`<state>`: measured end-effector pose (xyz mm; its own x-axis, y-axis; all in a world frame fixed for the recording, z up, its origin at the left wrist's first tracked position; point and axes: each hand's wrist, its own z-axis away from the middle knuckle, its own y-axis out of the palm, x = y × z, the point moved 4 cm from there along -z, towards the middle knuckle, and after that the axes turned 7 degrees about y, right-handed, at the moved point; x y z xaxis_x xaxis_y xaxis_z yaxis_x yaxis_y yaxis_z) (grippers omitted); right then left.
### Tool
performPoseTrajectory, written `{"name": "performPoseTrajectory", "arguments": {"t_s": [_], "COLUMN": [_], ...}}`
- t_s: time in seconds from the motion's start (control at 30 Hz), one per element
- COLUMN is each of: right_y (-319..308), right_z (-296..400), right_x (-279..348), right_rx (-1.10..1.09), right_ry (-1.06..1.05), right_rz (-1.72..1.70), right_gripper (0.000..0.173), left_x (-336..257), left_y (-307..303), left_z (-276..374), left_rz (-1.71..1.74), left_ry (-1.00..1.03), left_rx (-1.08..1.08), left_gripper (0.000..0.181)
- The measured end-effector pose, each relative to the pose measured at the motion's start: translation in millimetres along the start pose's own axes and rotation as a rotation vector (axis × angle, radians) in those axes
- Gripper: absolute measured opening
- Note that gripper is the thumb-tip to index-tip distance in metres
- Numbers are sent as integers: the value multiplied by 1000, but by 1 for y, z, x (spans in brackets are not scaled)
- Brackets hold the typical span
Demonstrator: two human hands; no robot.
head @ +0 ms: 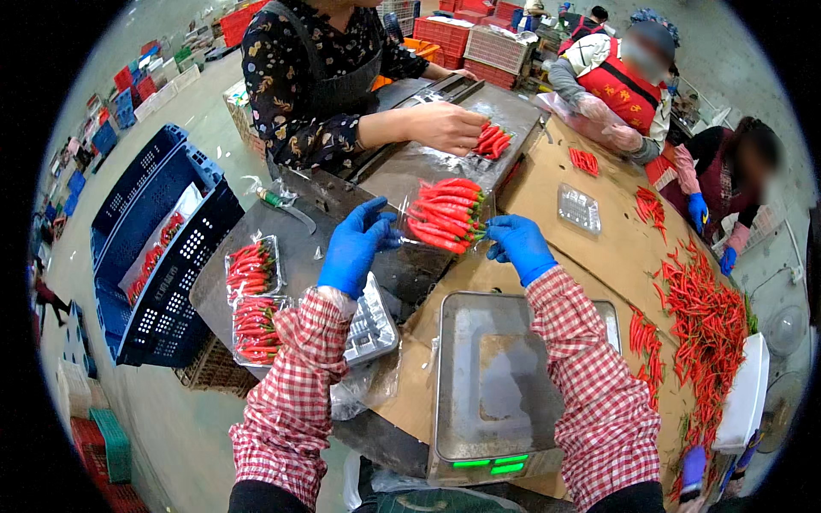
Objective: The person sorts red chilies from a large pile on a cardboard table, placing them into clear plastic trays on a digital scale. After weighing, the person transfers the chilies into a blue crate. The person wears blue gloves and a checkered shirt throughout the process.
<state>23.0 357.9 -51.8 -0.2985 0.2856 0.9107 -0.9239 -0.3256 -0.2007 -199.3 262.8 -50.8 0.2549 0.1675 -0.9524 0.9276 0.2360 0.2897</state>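
Observation:
A clear plastic tray of red chili peppers is held up between my hands, over the table. My left hand, in a blue glove, grips its left edge, and my right hand, gloved alike, grips its right edge. Beneath my right forearm stands a digital scale with a bare metal pan. Two packed trays of chili peppers lie left of my left forearm. Beside that forearm is a stack of clear plastic trays, partly hidden by my sleeve.
A co-worker's bare hand touches chili peppers across the table. A knife lies at the left. Blue crates stand further left. Loose chili peppers are heaped at the right, near an empty clear tray and other workers.

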Motion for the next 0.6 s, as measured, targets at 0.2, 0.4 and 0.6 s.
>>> {"name": "performPoseTrajectory", "arguments": {"t_s": [0.2, 0.4, 0.6], "right_y": [13, 13, -4], "right_z": [-29, -15, 45], "right_x": [8, 12, -8], "right_rx": [-24, 8, -8], "right_ry": [21, -67, -123], "right_rz": [-82, -10, 249], "right_gripper": [24, 33, 32], "left_x": [-1, -2, -13], "left_y": [-20, -10, -35], "left_z": [10, 99, 173], "left_rz": [-96, -439, -728], "left_ry": [73, 182, 210], "left_rx": [-93, -5, 31], "left_gripper": [39, 32, 27]}}
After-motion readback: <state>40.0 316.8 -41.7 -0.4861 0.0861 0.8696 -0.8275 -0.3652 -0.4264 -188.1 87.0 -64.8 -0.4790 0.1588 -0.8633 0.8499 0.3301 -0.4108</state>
